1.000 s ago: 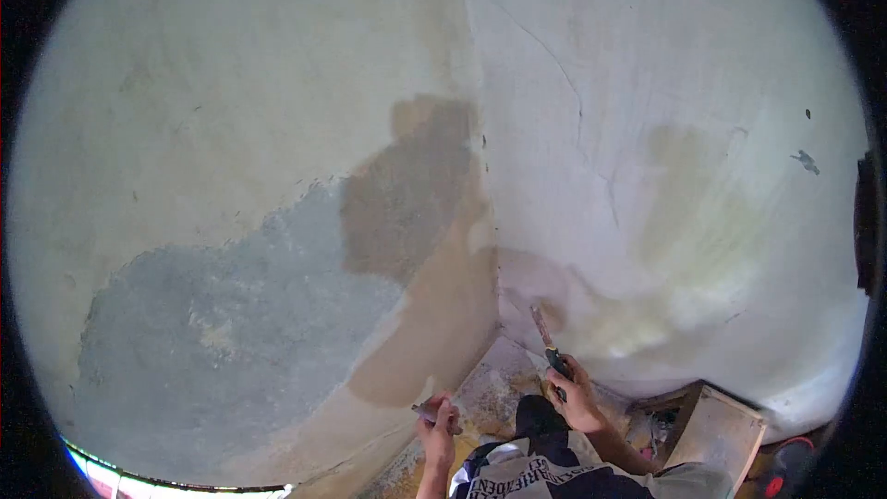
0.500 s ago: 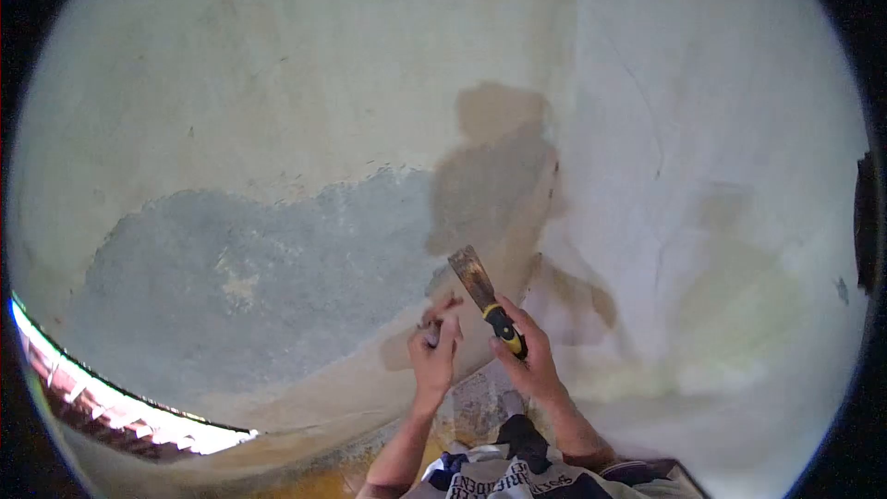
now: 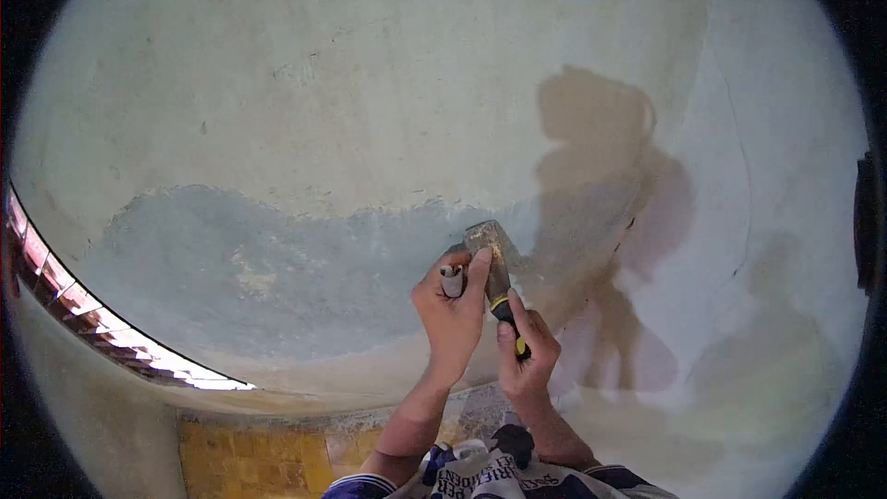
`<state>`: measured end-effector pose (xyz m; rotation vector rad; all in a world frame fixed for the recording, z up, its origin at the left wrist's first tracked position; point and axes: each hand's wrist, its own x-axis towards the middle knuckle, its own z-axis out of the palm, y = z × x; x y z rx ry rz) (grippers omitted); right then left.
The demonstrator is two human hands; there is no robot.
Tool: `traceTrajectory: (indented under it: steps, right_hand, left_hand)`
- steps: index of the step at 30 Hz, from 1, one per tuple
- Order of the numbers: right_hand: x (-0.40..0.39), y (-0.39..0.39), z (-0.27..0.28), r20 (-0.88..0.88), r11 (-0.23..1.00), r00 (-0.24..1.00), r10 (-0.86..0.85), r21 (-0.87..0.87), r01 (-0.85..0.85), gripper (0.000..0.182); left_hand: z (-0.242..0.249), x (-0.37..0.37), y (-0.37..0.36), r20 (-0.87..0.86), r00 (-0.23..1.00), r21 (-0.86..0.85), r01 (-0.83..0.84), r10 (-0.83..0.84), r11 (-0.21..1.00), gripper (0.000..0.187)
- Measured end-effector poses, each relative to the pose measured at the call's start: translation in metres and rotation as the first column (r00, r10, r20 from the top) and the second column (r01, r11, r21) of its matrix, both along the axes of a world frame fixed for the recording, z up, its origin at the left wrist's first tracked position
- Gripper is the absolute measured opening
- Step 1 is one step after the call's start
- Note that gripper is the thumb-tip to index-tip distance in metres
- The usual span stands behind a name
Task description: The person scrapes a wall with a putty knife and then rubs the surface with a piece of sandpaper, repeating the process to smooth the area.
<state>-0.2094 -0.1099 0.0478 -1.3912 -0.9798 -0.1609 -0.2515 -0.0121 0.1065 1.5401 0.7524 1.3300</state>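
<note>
A putty knife (image 3: 497,268) with a worn metal blade and a black-and-yellow handle points up and slightly left in front of the wall. My right hand (image 3: 528,351) is closed around its handle. With the thumb laid on the blade near its broad end, my left hand (image 3: 450,319) pinches it, the fingers partly hidden behind. A small pale roll (image 3: 451,281) with a dark opening at its top is tucked in the same left hand; its material I cannot tell.
Ahead, the pale wall (image 3: 370,111) bears a rough grey patch (image 3: 342,286) with a ragged upper edge. My shadow (image 3: 601,148) falls near the corner on the right. A bright slatted opening (image 3: 102,314) lies at lower left, and yellowish tiles (image 3: 249,457) show below.
My left hand has risen to the putty knife and now has its thumb on the blade. The knife stands more upright. The view has shifted left, showing more yellowish tiles.
</note>
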Motion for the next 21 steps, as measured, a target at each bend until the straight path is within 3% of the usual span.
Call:
traceTrajectory:
  steps: [3, 6, 9, 15, 18, 21]
  right_hand:
    - [0.001, 0.008, 0.013, 0.032, 0.999, 0.999, -0.029, -0.023, 0.030, 0.040]
    - [0.003, 0.010, 0.008, 0.065, 0.999, 0.997, -0.039, 0.013, 0.038, 0.040]
    - [0.007, 0.004, 0.007, -0.032, 0.998, 0.999, 0.003, -0.063, -0.005, 0.040]
    - [0.006, 0.004, 0.001, 0.020, 0.999, 0.999, -0.027, -0.037, 0.027, 0.038]
    - [0.007, 0.003, 0.001, 0.002, 0.997, 0.999, -0.036, -0.073, 0.036, 0.039]
    - [0.005, 0.008, 0.007, 0.062, 0.997, 0.996, -0.067, -0.035, 0.069, 0.039]
  left_hand:
    - [0.014, 0.011, -0.003, 0.102, 0.994, -0.086, -0.016, 0.025, 0.996, 0.020]
    - [0.008, 0.009, 0.001, 0.024, 0.999, -0.089, -0.036, 0.038, 0.995, 0.020]
    - [0.006, 0.011, 0.001, -0.016, 0.995, 0.062, -0.093, 0.094, 0.994, 0.024]
    - [0.011, 0.014, -0.004, -0.033, 0.992, 0.024, -0.121, 0.122, 0.992, 0.019]
    - [0.003, 0.017, -0.001, -0.006, 0.988, 0.126, -0.150, 0.152, 0.981, 0.020]
    - [0.019, 0.017, -0.005, -0.002, 0.992, -0.008, -0.123, 0.123, 0.992, 0.021]
